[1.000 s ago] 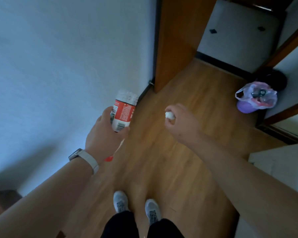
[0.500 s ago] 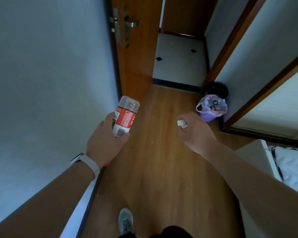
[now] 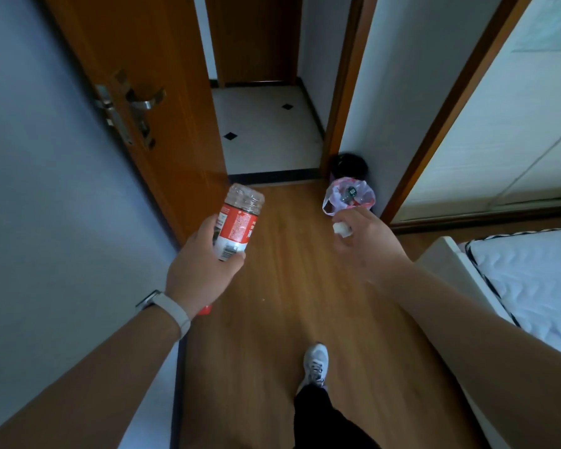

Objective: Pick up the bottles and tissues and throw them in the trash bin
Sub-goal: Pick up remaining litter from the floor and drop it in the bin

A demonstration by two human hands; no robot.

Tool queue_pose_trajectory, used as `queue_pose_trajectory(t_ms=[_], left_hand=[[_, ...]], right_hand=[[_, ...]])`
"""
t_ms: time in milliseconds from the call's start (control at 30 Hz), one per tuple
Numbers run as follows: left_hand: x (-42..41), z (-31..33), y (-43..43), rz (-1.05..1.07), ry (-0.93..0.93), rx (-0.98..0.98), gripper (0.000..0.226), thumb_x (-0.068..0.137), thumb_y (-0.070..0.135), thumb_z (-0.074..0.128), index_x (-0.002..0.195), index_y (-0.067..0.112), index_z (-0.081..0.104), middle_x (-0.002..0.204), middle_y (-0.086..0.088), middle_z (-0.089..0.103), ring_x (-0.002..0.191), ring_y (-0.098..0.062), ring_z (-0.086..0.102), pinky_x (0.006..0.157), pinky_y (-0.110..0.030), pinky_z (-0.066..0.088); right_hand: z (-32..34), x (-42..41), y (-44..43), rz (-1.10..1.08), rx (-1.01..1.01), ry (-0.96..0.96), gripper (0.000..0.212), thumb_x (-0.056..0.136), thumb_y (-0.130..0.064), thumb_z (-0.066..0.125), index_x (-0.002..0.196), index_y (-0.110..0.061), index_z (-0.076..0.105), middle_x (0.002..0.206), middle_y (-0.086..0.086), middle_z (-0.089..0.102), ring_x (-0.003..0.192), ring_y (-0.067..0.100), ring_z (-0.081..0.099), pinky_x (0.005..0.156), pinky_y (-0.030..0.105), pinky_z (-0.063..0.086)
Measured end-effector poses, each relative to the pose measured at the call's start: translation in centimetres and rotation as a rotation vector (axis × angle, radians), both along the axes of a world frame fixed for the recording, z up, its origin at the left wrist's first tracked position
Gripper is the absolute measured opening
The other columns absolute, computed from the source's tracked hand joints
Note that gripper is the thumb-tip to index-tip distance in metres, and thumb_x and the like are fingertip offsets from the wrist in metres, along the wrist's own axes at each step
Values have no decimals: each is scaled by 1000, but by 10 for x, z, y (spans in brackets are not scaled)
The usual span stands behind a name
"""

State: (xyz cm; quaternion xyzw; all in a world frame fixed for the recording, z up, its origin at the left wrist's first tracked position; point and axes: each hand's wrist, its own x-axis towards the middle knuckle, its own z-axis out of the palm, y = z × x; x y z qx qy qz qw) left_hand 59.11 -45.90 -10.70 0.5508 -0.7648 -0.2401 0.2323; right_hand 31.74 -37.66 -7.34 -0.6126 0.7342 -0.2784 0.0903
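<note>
The left hand is wrapped around 1 plastic bottle with a red label. Its long axis runs from the red cap by the wrist to the clear base, which points up and away toward the open door. The right hand pinches a small white tissue in its fingertips, in the air near the bag-lined trash bin — that stands on the wood floor by the wall.
</note>
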Motion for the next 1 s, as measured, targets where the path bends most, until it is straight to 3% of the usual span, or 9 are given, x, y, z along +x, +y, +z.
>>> queue_pose_trajectory(t_ms=[167, 300, 433, 533, 633, 767, 833, 900, 1000], left_hand=[[-52, 0, -56, -53, -41, 0, 73, 82, 54, 66, 142, 36, 28, 134, 8, 51, 115, -13, 54, 81, -24, 44], [-107, 3, -110, -54, -85, 23, 74, 83, 50, 67, 143, 35, 27, 136, 8, 49, 114, -11, 52, 80, -22, 41], [-172, 13, -160, -93, -98, 29, 76, 81, 53, 68, 142, 38, 26, 133, 9, 51, 114, -11, 55, 83, -26, 46], [-218, 22, -190, -133, -78, -13, 73, 80, 54, 68, 140, 40, 28, 130, 12, 53, 111, -11, 58, 81, -26, 48], [-256, 24, -212, -184, -61, -3, 72, 80, 53, 69, 139, 41, 30, 127, 13, 54, 107, -10, 59, 78, -24, 49], [-300, 20, -238, -261, -74, 27, 71, 80, 53, 69, 139, 40, 31, 126, 13, 55, 104, -9, 60, 77, -25, 51], [-321, 19, -251, -288, -64, 24, 70, 80, 52, 69, 138, 40, 31, 127, 13, 55, 104, -9, 60, 77, -24, 51], [-336, 18, -264, -311, -56, 19, 69, 80, 53, 69, 137, 41, 32, 125, 15, 56, 102, -9, 61, 77, -26, 54], [-353, 14, -292, -332, -56, 6, 68, 78, 60, 66, 135, 43, 33, 122, 15, 57, 99, -10, 63, 78, -34, 59]], right_hand=[[-16, -52, -56, 0, -6, -26, 24, 85, -19, 62, 108, -22, 58, 96, -13, 50, 81, 11, 57, 63, 20, 49], [-17, -110, -111, -20, 19, -44, 29, 88, -20, 58, 117, -21, 57, 107, -9, 49, 91, 10, 53, 69, 22, 45], [-17, -175, -151, -74, -1, -75, 30, 87, -20, 60, 117, -21, 56, 98, -11, 48, 79, 11, 56, 58, 18, 42], [-20, -217, -171, -111, 20, -119, 29, 88, -20, 61, 116, -21, 57, 99, -8, 52, 83, 17, 62, 60, 21, 47], [-15, -248, -181, -123, 18, -87, 31, 89, -22, 60, 120, -22, 57, 115, -3, 57, 89, 15, 59, 61, 14, 45], [-19, -280, -185, -196, 32, -114, 29, 91, -17, 56, 119, -12, 59, 114, 3, 57, 102, 20, 56, 80, 20, 44], [-26, -294, -188, -221, -1, -178, 26, 91, -15, 59, 116, -10, 60, 107, 4, 58, 93, 22, 61, 70, 14, 44], [-26, -305, -194, -247, 24, -123, 24, 89, -18, 60, 113, -15, 60, 104, -1, 58, 83, 17, 60, 65, 22, 51], [-22, -316, -214, -288, 43, -81, 24, 86, -21, 61, 110, -18, 61, 104, -1, 59, 82, 16, 57, 69, 36, 55]])
